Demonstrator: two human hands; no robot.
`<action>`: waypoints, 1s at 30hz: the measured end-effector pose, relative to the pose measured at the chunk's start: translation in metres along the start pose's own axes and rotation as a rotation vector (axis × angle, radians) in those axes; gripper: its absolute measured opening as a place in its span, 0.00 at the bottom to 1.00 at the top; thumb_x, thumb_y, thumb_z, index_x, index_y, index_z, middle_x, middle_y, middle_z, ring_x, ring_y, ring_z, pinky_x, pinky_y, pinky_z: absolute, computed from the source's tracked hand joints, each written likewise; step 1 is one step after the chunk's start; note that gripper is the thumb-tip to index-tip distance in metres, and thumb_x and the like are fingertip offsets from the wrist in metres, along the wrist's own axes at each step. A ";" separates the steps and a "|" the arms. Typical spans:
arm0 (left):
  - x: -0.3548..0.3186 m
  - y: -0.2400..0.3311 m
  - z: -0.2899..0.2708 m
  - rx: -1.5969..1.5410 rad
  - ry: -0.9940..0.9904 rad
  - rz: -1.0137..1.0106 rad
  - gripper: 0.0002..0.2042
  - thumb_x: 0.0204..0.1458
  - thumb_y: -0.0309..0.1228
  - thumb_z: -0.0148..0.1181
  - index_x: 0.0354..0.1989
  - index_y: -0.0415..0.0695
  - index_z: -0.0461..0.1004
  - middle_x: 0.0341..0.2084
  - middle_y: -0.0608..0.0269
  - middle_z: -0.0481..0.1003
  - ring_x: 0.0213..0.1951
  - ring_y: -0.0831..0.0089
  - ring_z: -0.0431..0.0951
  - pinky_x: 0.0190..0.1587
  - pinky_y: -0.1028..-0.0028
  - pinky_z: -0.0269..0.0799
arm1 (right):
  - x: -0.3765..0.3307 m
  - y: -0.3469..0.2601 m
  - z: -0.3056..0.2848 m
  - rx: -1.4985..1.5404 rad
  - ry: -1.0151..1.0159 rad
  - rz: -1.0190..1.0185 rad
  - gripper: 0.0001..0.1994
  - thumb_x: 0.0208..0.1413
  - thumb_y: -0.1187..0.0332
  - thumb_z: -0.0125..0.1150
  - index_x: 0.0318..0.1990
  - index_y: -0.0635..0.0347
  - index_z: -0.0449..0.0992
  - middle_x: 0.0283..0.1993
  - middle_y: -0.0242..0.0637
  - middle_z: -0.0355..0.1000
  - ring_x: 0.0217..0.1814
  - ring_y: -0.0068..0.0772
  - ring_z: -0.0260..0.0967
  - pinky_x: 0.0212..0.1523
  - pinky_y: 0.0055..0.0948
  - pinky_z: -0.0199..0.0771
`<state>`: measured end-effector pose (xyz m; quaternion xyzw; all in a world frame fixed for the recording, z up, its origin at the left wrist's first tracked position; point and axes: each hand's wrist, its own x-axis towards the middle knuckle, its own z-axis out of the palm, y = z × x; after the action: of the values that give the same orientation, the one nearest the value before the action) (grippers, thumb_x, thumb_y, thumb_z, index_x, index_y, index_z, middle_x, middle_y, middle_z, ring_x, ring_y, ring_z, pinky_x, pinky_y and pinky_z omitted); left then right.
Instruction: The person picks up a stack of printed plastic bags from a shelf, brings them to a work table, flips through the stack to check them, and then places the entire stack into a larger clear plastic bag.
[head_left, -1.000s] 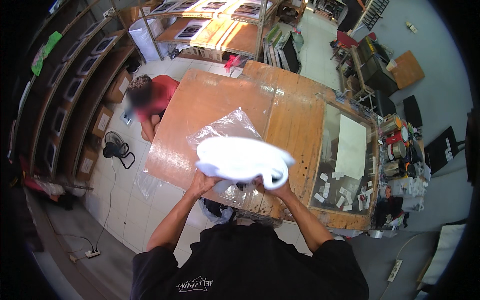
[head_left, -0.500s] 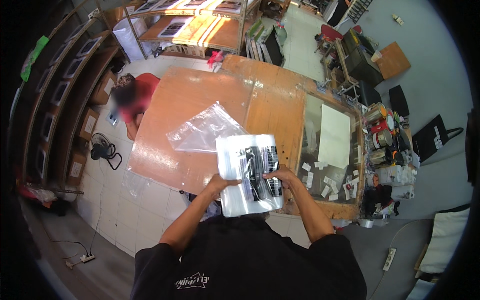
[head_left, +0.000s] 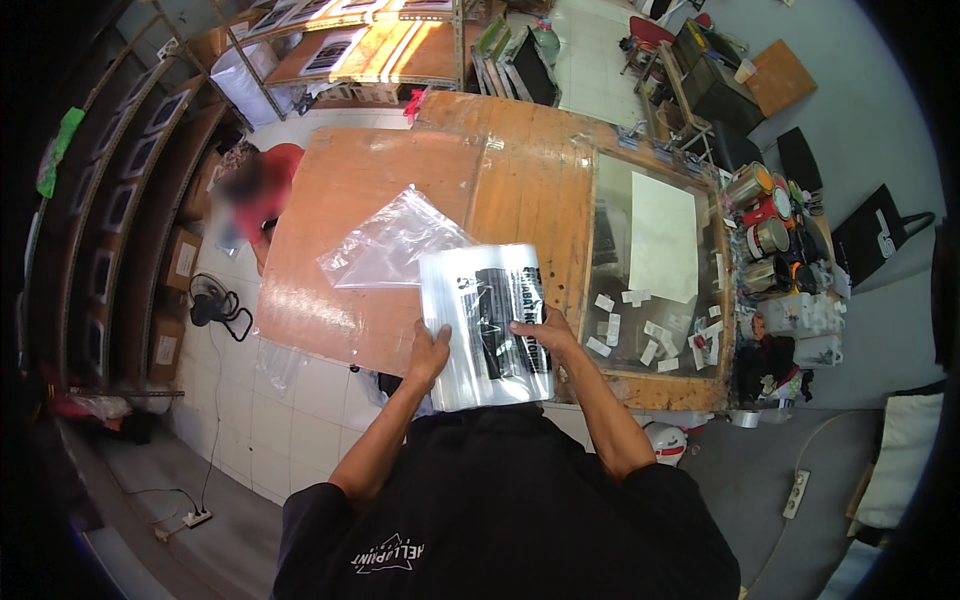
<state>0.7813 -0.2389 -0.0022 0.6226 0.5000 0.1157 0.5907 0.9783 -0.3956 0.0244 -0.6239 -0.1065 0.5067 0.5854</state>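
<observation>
Between my two hands is a thick stack of clear plastic bags (head_left: 462, 350) with black print, held up near my chest at the table's near edge. My left hand (head_left: 430, 350) grips its left side, thumb on top. On the right side, my right hand (head_left: 546, 334) clasps the stack with its thumb lying across the print; the fingers beneath are hidden. Beyond the stack, a loose clear plastic bag (head_left: 385, 240) lies flat and askew on the wooden table (head_left: 330, 190), its near right corner partly covered by the stack.
A glass panel (head_left: 615, 265) set in the table's right part carries a white sheet (head_left: 662, 235) and several small white labels (head_left: 655, 335). Paint cans (head_left: 765, 238) crowd the right edge. A person in red (head_left: 265, 185) is at the far left, near a black fan (head_left: 207, 305).
The stack has tilted, so its printed face shows flatter and more fully. Both hands still hold it, and my left thumb now points up along its edge. The whole view has shifted slightly.
</observation>
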 end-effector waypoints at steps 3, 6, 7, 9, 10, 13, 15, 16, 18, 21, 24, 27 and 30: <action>-0.001 0.016 -0.006 -0.065 -0.080 -0.077 0.28 0.55 0.37 0.63 0.55 0.28 0.61 0.47 0.38 0.74 0.48 0.54 0.77 0.52 0.62 0.71 | 0.002 0.000 -0.004 0.040 -0.015 0.036 0.25 0.41 0.75 0.77 0.50 0.65 0.76 0.45 0.39 0.79 0.45 0.33 0.77 0.50 0.34 0.76; 0.005 -0.007 0.002 0.049 -0.003 0.054 0.27 0.51 0.32 0.66 0.55 0.28 0.63 0.47 0.40 0.74 0.48 0.55 0.77 0.51 0.62 0.72 | 0.007 0.012 -0.008 0.058 -0.043 0.021 0.24 0.41 0.76 0.76 0.49 0.64 0.76 0.44 0.38 0.79 0.44 0.31 0.76 0.49 0.33 0.75; 0.006 -0.009 0.007 0.110 0.048 0.128 0.27 0.50 0.30 0.67 0.55 0.28 0.64 0.47 0.41 0.75 0.47 0.55 0.77 0.51 0.61 0.72 | 0.011 0.019 -0.009 -0.059 0.040 -0.008 0.24 0.40 0.78 0.75 0.48 0.63 0.76 0.42 0.37 0.79 0.43 0.31 0.76 0.48 0.31 0.75; 0.005 -0.004 0.016 0.132 0.083 0.209 0.27 0.50 0.29 0.67 0.56 0.30 0.64 0.46 0.43 0.75 0.47 0.56 0.77 0.51 0.61 0.72 | 0.014 0.030 -0.006 -0.091 0.123 -0.135 0.23 0.40 0.80 0.73 0.47 0.63 0.76 0.41 0.34 0.78 0.41 0.29 0.75 0.47 0.29 0.74; -0.001 0.004 0.018 0.145 0.100 0.246 0.27 0.50 0.29 0.67 0.57 0.31 0.64 0.46 0.44 0.75 0.46 0.57 0.77 0.51 0.62 0.72 | 0.010 0.029 -0.006 -0.116 0.158 -0.178 0.23 0.40 0.80 0.73 0.48 0.63 0.75 0.40 0.34 0.78 0.41 0.28 0.74 0.47 0.29 0.74; -0.022 0.036 0.025 0.045 0.215 0.449 0.24 0.52 0.28 0.65 0.56 0.33 0.65 0.45 0.47 0.76 0.45 0.59 0.77 0.49 0.63 0.72 | -0.021 -0.005 0.005 -0.278 0.269 -0.505 0.22 0.44 0.78 0.72 0.49 0.64 0.73 0.41 0.34 0.77 0.42 0.26 0.73 0.48 0.29 0.74; -0.040 0.066 0.023 -0.140 0.085 0.388 0.23 0.53 0.28 0.64 0.56 0.34 0.65 0.44 0.50 0.76 0.45 0.62 0.77 0.49 0.65 0.71 | -0.044 -0.019 -0.002 -0.322 0.337 -0.507 0.26 0.44 0.72 0.73 0.53 0.66 0.71 0.45 0.41 0.76 0.47 0.32 0.74 0.50 0.32 0.74; -0.045 0.076 0.023 -0.235 0.025 0.358 0.23 0.54 0.28 0.64 0.56 0.34 0.65 0.43 0.51 0.76 0.44 0.63 0.77 0.49 0.66 0.71 | -0.050 -0.022 -0.005 -0.346 0.367 -0.513 0.28 0.45 0.69 0.73 0.55 0.67 0.70 0.48 0.45 0.76 0.49 0.35 0.74 0.51 0.34 0.73; -0.046 0.072 0.029 -0.228 -0.027 0.463 0.18 0.54 0.29 0.64 0.51 0.34 0.71 0.42 0.54 0.77 0.44 0.66 0.77 0.50 0.68 0.71 | -0.049 0.003 -0.024 -0.340 0.395 -0.567 0.28 0.46 0.67 0.73 0.55 0.66 0.70 0.47 0.45 0.76 0.49 0.35 0.75 0.51 0.33 0.74; -0.029 0.037 0.023 -0.085 -0.231 0.476 0.13 0.54 0.30 0.64 0.45 0.36 0.77 0.43 0.55 0.79 0.48 0.67 0.77 0.53 0.66 0.71 | -0.047 0.048 -0.054 -0.311 0.297 -0.753 0.32 0.43 0.64 0.76 0.55 0.64 0.70 0.46 0.42 0.75 0.51 0.35 0.73 0.51 0.32 0.74; -0.015 0.024 0.015 0.609 -0.303 0.793 0.14 0.54 0.30 0.59 0.47 0.38 0.77 0.45 0.49 0.79 0.51 0.52 0.76 0.57 0.60 0.69 | -0.037 0.106 -0.096 0.233 0.101 -0.249 0.31 0.40 0.62 0.77 0.53 0.65 0.74 0.46 0.43 0.76 0.50 0.34 0.73 0.51 0.34 0.73; -0.001 0.028 0.014 0.512 -0.393 0.757 0.14 0.54 0.30 0.57 0.48 0.38 0.77 0.47 0.47 0.78 0.53 0.50 0.75 0.58 0.60 0.69 | -0.041 0.096 -0.094 -0.070 0.082 -0.384 0.34 0.43 0.66 0.77 0.58 0.66 0.69 0.53 0.42 0.73 0.55 0.33 0.71 0.56 0.33 0.72; 0.012 0.021 0.013 0.394 -0.337 0.762 0.14 0.56 0.30 0.56 0.48 0.38 0.77 0.46 0.47 0.78 0.53 0.50 0.75 0.58 0.58 0.68 | -0.043 0.051 -0.074 -0.338 0.102 -0.548 0.34 0.45 0.68 0.77 0.60 0.66 0.68 0.57 0.42 0.73 0.57 0.32 0.71 0.58 0.33 0.72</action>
<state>0.8062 -0.2335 0.0067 0.8725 0.1451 0.1245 0.4496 0.9911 -0.4873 -0.0113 -0.6851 -0.3237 0.2736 0.5924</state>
